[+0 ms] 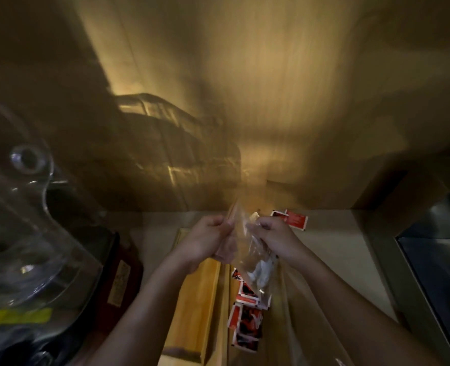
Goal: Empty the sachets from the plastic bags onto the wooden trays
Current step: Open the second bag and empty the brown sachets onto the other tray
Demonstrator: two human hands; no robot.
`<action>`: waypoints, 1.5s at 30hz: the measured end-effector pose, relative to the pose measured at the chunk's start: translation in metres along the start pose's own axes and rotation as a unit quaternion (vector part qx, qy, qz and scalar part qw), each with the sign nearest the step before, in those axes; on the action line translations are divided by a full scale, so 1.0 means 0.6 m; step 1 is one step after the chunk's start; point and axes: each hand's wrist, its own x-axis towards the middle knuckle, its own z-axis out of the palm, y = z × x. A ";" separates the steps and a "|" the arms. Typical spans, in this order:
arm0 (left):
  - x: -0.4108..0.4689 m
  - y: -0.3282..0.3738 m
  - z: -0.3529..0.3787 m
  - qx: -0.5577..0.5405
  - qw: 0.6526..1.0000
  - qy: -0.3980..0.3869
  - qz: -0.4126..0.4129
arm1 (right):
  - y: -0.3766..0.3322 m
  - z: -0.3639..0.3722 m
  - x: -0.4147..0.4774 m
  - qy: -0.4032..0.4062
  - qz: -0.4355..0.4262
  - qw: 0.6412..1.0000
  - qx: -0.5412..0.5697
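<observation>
Sachets, in clear plastic bag — held over trays

Clear, crinkled plastic bag (255,257) with white sachets (262,270) low inside, hanging lengthwise below both fists. Left hand (205,239) and right hand (274,237) each clenched on its top edge, equally near. Red-and-white sachets (246,320) lie directly beneath on light wooden trays (197,307).

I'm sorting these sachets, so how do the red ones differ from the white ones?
The red sachets lie loose on the wooden tray; the white sachets are inside the clear plastic bag, held up by both hands. The red ones show dark printing; the white look plain, though blurred. Both are small packets.
</observation>
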 end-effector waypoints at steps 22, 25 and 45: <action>-0.125 -0.131 -0.087 -0.158 0.965 0.180 -0.108 | -0.010 0.189 -0.037 -0.088 0.029 0.995 -0.027; -0.123 -0.134 -0.080 -0.157 0.964 0.196 -0.089 | -0.022 0.186 -0.053 -0.090 0.020 0.995 0.039; -0.114 -0.152 -0.014 -0.153 0.977 0.151 -0.002 | -0.084 0.132 -0.123 -0.123 0.087 0.986 0.066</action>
